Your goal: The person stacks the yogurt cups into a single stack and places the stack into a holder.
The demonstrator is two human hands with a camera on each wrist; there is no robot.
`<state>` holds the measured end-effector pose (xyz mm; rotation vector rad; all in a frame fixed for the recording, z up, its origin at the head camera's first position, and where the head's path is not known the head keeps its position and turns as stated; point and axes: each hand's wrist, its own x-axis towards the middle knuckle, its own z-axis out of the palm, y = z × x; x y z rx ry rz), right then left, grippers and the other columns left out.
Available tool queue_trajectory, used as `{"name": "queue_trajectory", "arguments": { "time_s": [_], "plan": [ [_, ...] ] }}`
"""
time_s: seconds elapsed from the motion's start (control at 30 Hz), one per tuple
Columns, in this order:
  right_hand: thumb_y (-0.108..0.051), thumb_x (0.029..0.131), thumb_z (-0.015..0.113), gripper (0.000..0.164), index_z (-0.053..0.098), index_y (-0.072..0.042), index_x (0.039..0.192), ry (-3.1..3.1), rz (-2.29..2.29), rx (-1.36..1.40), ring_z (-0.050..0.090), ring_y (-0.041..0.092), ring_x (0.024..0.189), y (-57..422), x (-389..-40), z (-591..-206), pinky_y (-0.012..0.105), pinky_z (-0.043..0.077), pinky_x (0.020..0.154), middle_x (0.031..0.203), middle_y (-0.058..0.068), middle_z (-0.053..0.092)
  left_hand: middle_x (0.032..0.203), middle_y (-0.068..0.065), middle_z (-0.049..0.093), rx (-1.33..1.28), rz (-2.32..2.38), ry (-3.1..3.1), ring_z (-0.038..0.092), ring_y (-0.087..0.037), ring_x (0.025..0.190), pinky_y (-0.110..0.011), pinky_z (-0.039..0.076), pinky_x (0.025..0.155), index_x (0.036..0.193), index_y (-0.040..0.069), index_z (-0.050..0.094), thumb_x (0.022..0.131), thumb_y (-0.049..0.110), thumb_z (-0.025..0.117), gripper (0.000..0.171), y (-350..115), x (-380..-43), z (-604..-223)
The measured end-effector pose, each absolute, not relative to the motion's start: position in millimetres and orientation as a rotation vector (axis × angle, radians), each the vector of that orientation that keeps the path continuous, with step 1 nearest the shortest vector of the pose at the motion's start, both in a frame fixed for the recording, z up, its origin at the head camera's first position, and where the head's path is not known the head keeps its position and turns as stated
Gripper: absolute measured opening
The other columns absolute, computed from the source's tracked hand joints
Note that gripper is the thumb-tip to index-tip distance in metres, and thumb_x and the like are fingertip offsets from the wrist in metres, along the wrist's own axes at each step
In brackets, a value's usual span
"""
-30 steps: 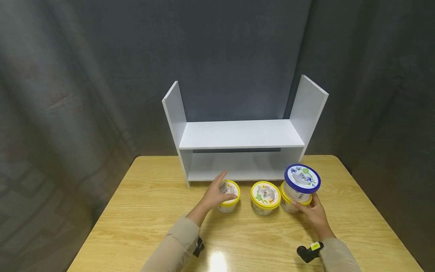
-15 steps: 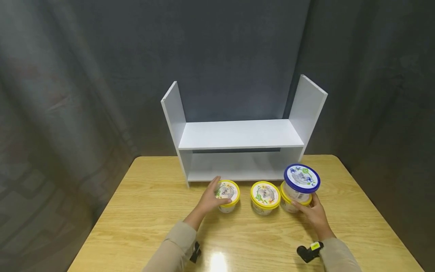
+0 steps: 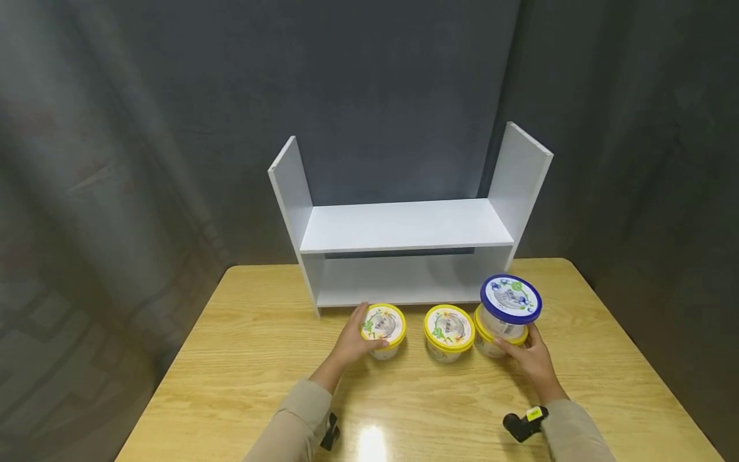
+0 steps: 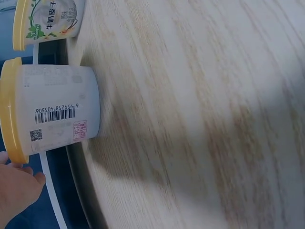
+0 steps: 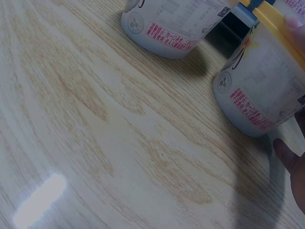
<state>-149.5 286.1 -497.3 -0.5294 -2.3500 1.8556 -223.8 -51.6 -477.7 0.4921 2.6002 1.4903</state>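
Three yellow-lidded plastic tubs stand in a row on the wooden table before the shelf in the head view. My left hand (image 3: pixel 350 340) grips the left yellow-lidded tub (image 3: pixel 383 325), fingers behind its lid and thumb at the front; the left wrist view shows its barcode side (image 4: pixel 57 112). Untouched in between is the middle tub (image 3: pixel 449 327). A blue-lidded tub (image 3: pixel 511 299) sits stacked on the right yellow-lidded tub (image 3: pixel 491 346). Around that lower tub, my right hand (image 3: pixel 534 362) has its thumb at the yellow rim; part of its fingers is hidden behind.
Behind the tubs stands a white two-tier shelf (image 3: pixel 407 226) with upright side panels. Its lower board (image 3: pixel 398 279) lies just beyond the tub row. Grey curtains (image 3: pixel 398 96) hang behind and on both sides of the wooden table (image 3: pixel 242 359).
My left hand has moved slightly left and lower, and its fingers have closed around the left tub. The right hand stays at the stack. The head view has shifted a little.
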Motion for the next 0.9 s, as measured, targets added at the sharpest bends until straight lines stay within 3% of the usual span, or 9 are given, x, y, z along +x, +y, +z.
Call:
{"name": "queue_trajectory", "arguments": {
  "time_s": [0.6, 0.9],
  "plan": [
    [-0.041, 0.066, 0.071, 0.098, 0.007, -0.029, 0.139, -2.322, 1.8, -0.461, 0.012, 0.037, 0.125, 297, -157, -522, 0.055, 0.011, 0.098, 0.139, 0.019, 0.016, 0.139, -0.018, 0.02, 0.472, 1.539, 2.557, 0.021, -0.038, 0.122, -0.056, 0.019, 0.095, 0.136, 0.003, 0.02, 0.056, 0.02, 0.08, 0.101, -51, -224, -486],
    [-0.036, 0.069, 0.07, 0.095, 0.007, -0.024, 0.14, -2.323, 1.809, -0.473, 0.012, 0.039, 0.125, 291, -153, -512, 0.055, 0.011, 0.098, 0.138, 0.021, 0.017, 0.139, -0.019, 0.016, 0.509, 1.572, 2.521, 0.018, -0.039, 0.123, -0.056, 0.017, 0.096, 0.137, 0.001, 0.015, 0.057, 0.014, 0.079, 0.103, -53, -225, -492]
  ]
}}
